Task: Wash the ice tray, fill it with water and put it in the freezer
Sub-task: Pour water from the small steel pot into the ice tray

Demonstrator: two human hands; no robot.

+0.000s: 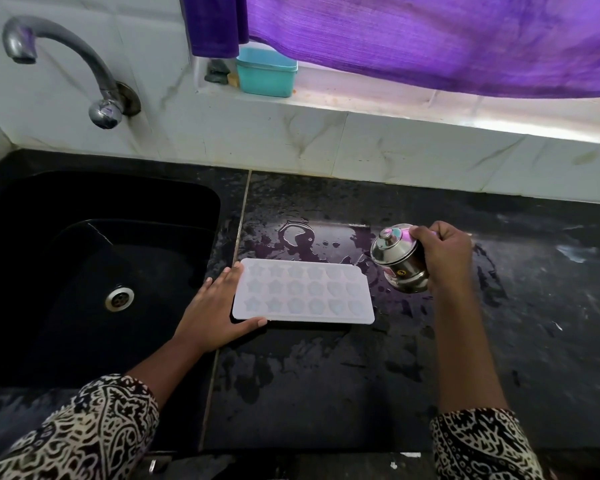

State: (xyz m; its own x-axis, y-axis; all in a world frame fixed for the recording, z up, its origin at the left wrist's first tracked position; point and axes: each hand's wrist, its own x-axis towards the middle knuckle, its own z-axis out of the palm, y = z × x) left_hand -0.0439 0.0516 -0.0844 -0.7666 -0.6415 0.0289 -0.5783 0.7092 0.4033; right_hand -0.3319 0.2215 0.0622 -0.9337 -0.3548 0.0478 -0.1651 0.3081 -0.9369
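A pale translucent ice tray [303, 294] with star and heart shaped cells lies flat on the wet black counter, just right of the sink. My left hand [215, 315] holds its left end, fingers straight along the short edge and thumb along the near edge. My right hand [444, 252] grips a small steel pot [397, 261] with a domed, knobbed lid, tilted toward the tray's right end and held just above the counter. Whether anything pours from it cannot be told.
A black sink [94, 271] with a steel drain [119, 298] lies at the left under a curved tap [63, 60]. A teal box [266, 72] stands on the window ledge under a purple curtain [430, 39]. Water puddles [298, 237] spread behind the tray.
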